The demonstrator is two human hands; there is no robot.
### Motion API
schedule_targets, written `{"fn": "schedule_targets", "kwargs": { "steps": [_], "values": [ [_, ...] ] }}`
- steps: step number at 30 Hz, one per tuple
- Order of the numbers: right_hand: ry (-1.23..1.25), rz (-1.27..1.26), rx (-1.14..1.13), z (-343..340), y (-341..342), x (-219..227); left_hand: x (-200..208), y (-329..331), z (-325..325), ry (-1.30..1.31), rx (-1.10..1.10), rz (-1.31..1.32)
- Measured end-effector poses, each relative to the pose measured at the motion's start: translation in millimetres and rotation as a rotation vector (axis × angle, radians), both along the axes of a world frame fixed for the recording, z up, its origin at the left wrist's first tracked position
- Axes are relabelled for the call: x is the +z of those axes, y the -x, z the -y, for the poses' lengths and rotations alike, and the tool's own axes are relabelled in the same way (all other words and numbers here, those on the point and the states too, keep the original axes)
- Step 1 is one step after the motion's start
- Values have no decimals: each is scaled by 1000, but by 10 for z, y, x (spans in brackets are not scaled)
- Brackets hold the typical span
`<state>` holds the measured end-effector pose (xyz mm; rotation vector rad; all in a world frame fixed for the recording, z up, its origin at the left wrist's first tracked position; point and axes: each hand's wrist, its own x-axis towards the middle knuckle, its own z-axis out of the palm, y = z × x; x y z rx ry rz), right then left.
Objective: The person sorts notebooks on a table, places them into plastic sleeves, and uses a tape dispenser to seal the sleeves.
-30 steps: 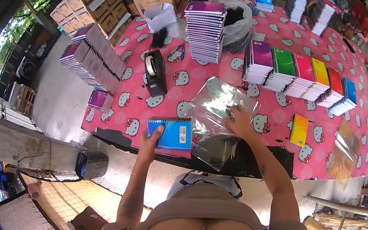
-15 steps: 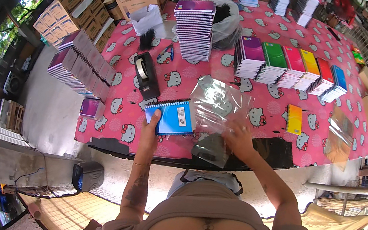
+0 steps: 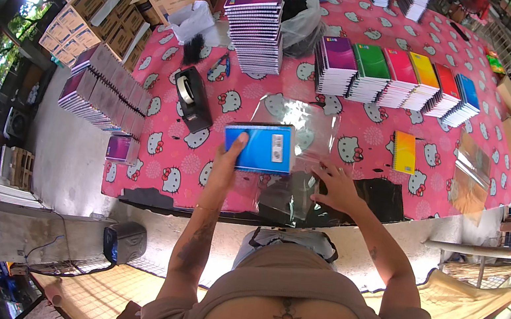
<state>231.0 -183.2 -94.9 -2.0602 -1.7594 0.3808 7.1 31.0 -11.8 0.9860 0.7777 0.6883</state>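
My left hand grips a blue spiral notebook by its lower left corner, holding it over the pink cartoon-print tablecloth. The notebook's right edge meets a clear plastic sleeve lying on the table. My right hand presses flat on that sleeve's lower right part, fingers spread. Under the sleeve's near end lies a dark sheet.
A black tape dispenser stands left of the notebook. Behind are a tall stack of spiral notebooks, a row of coloured notebook piles, a lone yellow notebook, more clear sleeves, and cardboard boxes at far left.
My left hand has carried the blue notebook up and to the right, to the sleeve's opening. My right hand has stayed on the sleeve.
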Motion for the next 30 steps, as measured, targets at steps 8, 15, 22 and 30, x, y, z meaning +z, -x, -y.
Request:
{"fn": "schedule_targets", "kwargs": {
  "steps": [8, 15, 22, 30],
  "values": [
    [-56, 10, -251, 250, -325, -132, -378, -799, 492, 48, -106, -300],
    [-133, 85, -286, 417, -303, -164, -905, -1297, 599, -322, -77, -699],
    [-286, -783, -415, 305, -673, -398, -765, -1267, 577, -711, -90, -1034],
    [-15, -1437, -452, 77, -568, 50, -933, -895, 560, -259, 6, -530]
  ]
}}
